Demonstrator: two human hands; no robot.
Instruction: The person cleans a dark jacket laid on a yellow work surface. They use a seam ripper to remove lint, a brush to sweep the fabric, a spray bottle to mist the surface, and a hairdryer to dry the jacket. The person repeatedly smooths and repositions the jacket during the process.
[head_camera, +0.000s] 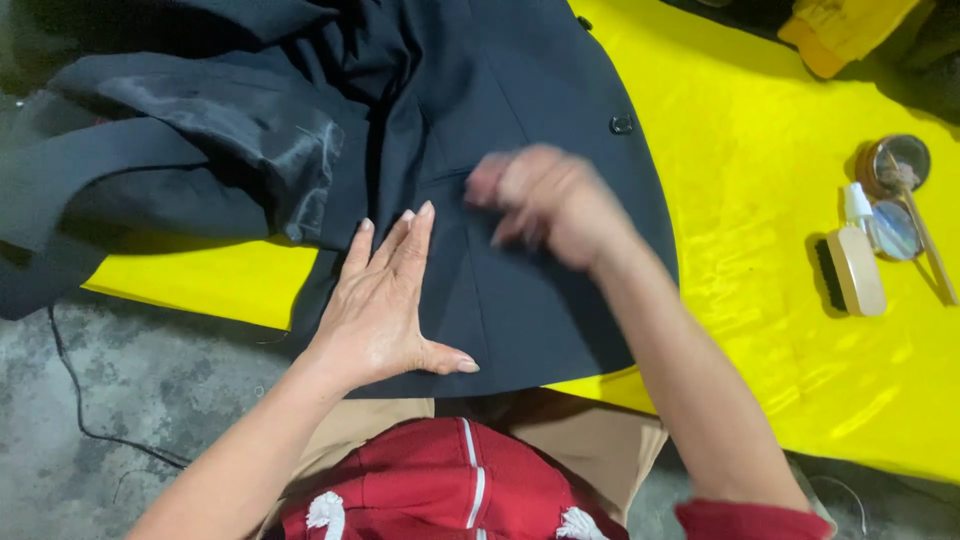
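Note:
A dark navy suit jacket (520, 110) lies spread over a bright yellow cloth (760, 180) on the floor. My left hand (385, 300) rests flat on the jacket's lower front, fingers together and thumb out. My right hand (545, 200) hovers over the jacket's middle, blurred by motion, fingers curled; whether it pinches the fabric cannot be seen. A dark button (621, 124) sits on the jacket's edge just beyond my right hand. The shiny lining (270, 130) of the folded left side shows.
On the yellow cloth at right lie a wooden-backed brush (850, 270), a small white bottle (857, 203), a round tin (897, 162) with its lid (893, 230), and a thin stick (930, 245). A yellow garment (840, 30) lies top right. A black cable (80, 390) crosses the grey concrete floor.

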